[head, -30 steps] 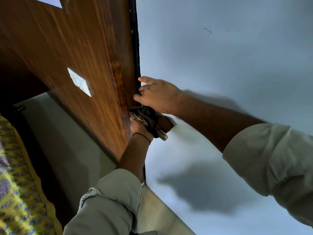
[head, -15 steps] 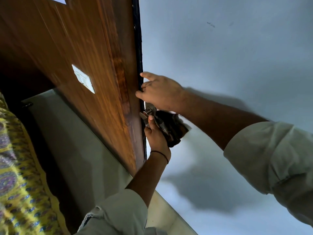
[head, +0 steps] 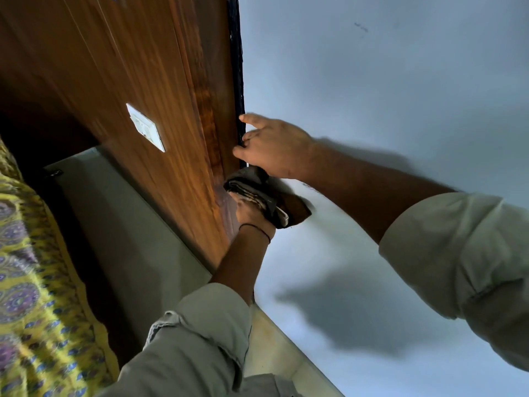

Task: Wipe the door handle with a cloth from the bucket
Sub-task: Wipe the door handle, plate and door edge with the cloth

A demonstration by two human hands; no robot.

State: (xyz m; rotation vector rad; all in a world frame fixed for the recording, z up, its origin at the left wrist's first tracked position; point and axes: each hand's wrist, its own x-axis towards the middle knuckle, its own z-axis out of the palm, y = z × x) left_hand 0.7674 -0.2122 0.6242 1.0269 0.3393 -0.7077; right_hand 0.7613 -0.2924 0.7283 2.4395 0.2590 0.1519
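Up close, the left hand (head: 252,212) bunches a dark folded cloth (head: 254,190) around the hidden door handle at the wooden door's (head: 148,67) edge, soft, limp fabric best gripped in a wad, while the right hand (head: 274,147), fingers curled, steadies that edge.

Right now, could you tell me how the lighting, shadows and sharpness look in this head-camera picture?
In the head view, light is dim and bluish; the right hand and its arm throw soft dark shadows on the wall; a warm sheen marks the door; the cloth in the left hand looks murky; wide-angle distortion tilts the edges.
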